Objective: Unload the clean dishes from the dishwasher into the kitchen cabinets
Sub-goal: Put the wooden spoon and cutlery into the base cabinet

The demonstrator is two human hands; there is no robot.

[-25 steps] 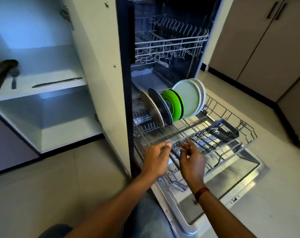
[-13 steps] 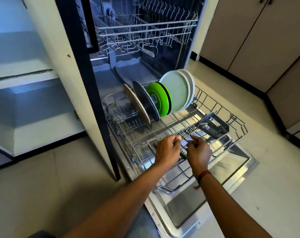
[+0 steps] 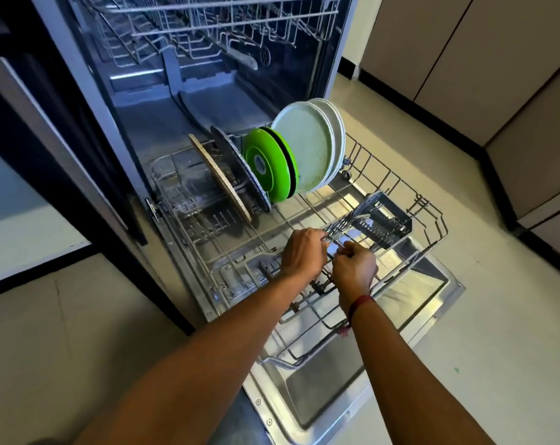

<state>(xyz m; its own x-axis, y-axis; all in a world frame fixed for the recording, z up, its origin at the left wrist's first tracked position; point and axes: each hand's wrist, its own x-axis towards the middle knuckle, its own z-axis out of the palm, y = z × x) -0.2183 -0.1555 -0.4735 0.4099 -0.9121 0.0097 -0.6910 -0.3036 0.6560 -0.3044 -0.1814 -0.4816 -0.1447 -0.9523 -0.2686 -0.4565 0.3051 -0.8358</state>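
The dishwasher's lower rack (image 3: 432, 239) is pulled out over the open door (image 3: 320, 390). Upright in it stand a tan board (image 3: 220, 184), a dark speckled plate (image 3: 240, 175), two green plates (image 3: 267, 165) and pale white plates (image 3: 307, 149). A bunch of forks (image 3: 349, 224) lies slanted by the dark cutlery basket (image 3: 387, 224). My left hand (image 3: 302, 253) grips the fork handles. My right hand (image 3: 354, 268) is curled beside it, pinching the handle ends.
The upper rack (image 3: 208, 20) hangs pushed in above. An open cabinet door (image 3: 63, 149) stands to the left of the dishwasher, with a white shelf (image 3: 18, 236) behind it. Closed beige cabinets (image 3: 464, 59) line the right wall. Tiled floor (image 3: 496, 316) surrounds the door.
The view has swung right and closer to the rack. Both hands have closed round the forks beside the cutlery basket and drawn them together.
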